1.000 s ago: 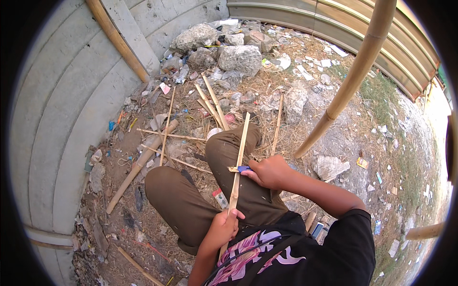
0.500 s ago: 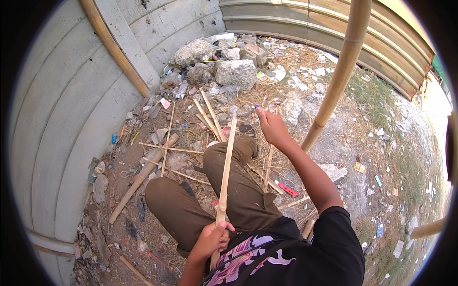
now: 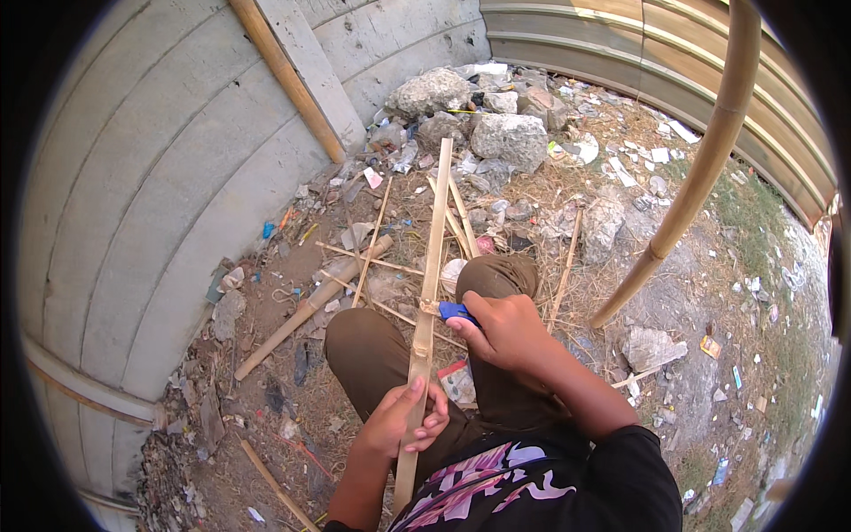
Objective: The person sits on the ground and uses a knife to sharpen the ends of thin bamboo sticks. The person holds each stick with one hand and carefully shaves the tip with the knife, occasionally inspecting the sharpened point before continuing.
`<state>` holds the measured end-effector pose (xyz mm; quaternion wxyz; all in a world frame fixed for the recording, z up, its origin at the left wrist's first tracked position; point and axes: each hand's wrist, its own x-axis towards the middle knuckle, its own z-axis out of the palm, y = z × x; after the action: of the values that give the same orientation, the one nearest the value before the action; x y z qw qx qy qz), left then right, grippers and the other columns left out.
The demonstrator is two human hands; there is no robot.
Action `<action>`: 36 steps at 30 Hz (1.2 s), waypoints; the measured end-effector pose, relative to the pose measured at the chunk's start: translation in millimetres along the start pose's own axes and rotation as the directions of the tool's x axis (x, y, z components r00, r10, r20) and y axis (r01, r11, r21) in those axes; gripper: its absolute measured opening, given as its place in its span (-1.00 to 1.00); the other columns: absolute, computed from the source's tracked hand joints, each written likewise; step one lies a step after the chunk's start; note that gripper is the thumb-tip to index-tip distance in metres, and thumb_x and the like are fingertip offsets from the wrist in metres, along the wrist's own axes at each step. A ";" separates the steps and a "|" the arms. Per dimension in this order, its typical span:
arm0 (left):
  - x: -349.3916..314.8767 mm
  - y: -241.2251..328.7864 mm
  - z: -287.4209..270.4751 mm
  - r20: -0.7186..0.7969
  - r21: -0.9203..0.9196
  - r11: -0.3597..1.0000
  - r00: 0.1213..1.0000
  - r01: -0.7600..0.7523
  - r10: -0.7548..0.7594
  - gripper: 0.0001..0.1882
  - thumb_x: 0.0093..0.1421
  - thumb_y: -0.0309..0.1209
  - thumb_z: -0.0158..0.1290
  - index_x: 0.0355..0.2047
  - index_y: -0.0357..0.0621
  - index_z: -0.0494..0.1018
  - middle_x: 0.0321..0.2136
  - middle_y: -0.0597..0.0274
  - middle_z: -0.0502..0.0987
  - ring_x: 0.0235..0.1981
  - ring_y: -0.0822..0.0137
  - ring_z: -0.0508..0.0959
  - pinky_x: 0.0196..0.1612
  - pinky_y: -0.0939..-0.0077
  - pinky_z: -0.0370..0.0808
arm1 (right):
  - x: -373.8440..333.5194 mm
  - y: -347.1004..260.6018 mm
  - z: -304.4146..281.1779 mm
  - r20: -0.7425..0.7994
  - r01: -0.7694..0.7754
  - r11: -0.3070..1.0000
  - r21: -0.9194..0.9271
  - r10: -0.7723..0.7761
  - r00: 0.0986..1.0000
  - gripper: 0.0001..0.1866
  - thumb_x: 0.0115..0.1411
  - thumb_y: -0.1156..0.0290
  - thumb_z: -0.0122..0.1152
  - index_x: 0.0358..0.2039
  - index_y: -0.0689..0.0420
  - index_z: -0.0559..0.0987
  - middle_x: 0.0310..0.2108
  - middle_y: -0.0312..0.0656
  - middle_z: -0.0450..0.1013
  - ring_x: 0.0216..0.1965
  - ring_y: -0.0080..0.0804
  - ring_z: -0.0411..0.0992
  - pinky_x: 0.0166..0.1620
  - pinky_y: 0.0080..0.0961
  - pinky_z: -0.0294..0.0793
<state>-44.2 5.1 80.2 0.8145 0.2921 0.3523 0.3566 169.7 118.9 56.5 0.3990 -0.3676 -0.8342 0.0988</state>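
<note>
A long split bamboo strip [image 3: 434,244] stands tilted in front of me, its lower end by my shirt and its far end toward the rubble. My left hand [image 3: 409,420] is closed around its lower part, below a node. In my right hand [image 3: 507,330] is a blue cutter knife [image 3: 455,311], gripped with the thumb along it. The knife's front end meets the strip's right edge just above my knees, where a curled shaving [image 3: 429,307] shows. The blade itself cannot be made out.
Several thin bamboo strips [image 3: 371,244] and a thicker bamboo pole [image 3: 312,306] lie on the littered ground. Rocks [image 3: 510,142] are heaped in the corner between a concrete wall [image 3: 168,168] and metal sheeting [image 3: 567,40]. An upright bamboo post [image 3: 691,186] rises at right.
My right hand has come down and left from its raised place, bringing the blue cutter knife onto the strip. The whole view has shifted somewhat; my left hand still grips the strip.
</note>
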 end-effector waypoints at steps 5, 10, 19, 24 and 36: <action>18.6 -32.6 -5.8 0.154 -0.185 0.981 0.987 0.063 -0.035 -0.44 0.50 -0.04 -0.34 -0.40 -0.28 0.35 -0.69 0.42 0.11 -0.77 0.61 0.11 -0.82 0.73 0.13 | -37.4 14.5 -22.0 0.179 -0.011 0.991 -0.131 0.035 0.983 -0.56 0.33 0.00 0.07 -0.47 0.13 0.39 -0.68 -0.09 0.40 -0.67 -0.02 0.41 -0.60 -0.17 0.35; 19.3 -38.0 -2.9 0.237 -0.272 0.946 0.965 0.176 -0.111 -0.47 0.50 -0.02 -0.33 -0.54 -0.10 0.20 -0.72 0.44 0.08 -0.79 0.65 0.04 -0.85 0.75 0.03 | -40.6 24.9 -33.4 0.139 0.046 0.955 -0.293 -0.006 0.990 -0.50 0.28 -0.11 0.10 -0.50 0.10 0.37 -0.69 -0.20 0.36 -0.71 -0.14 0.40 -0.64 -0.27 0.32; 21.3 -48.4 -0.8 0.286 -0.362 0.906 0.951 0.220 -0.116 -0.49 0.50 -0.04 -0.32 -0.55 -0.06 0.15 -0.73 0.45 0.07 -0.80 0.64 0.03 -0.85 0.75 0.01 | 19.7 84.4 -23.7 -0.184 -0.296 0.855 -0.426 0.238 0.954 -0.49 0.40 -0.08 -0.10 -0.45 0.11 0.44 -0.70 -0.10 0.44 -0.71 -0.14 0.46 -0.65 -0.23 0.37; 18.5 -55.4 4.4 0.305 -0.286 0.921 0.936 0.266 -0.176 -0.50 0.50 -0.05 -0.31 -0.51 -0.13 0.22 -0.72 0.44 0.07 -0.77 0.61 0.08 -0.82 0.70 0.13 | 74.1 190.8 -91.2 -0.569 -0.694 0.720 0.007 0.574 0.589 -0.28 0.46 -0.15 -0.38 -0.48 0.24 0.46 -0.67 0.01 0.37 -0.54 -0.02 0.42 -0.40 -0.09 0.37; -90.7 187.5 28.4 -0.175 0.674 0.628 0.742 -0.389 0.647 -0.58 0.48 -0.19 -0.18 0.18 -0.22 0.19 -0.64 0.25 0.40 -0.80 0.53 0.32 -0.74 0.66 0.32 | 115.0 108.5 -2.7 0.537 -0.654 0.704 0.279 0.450 0.714 -0.64 0.44 0.08 -0.04 -0.25 0.16 0.35 -0.63 -0.33 0.30 -0.71 -0.57 0.30 -0.62 -0.57 0.30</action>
<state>-137.5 35.3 266.2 0.4462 0.5438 0.5029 0.5023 182.4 275.3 76.8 0.2286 -0.4723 -0.6996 0.4851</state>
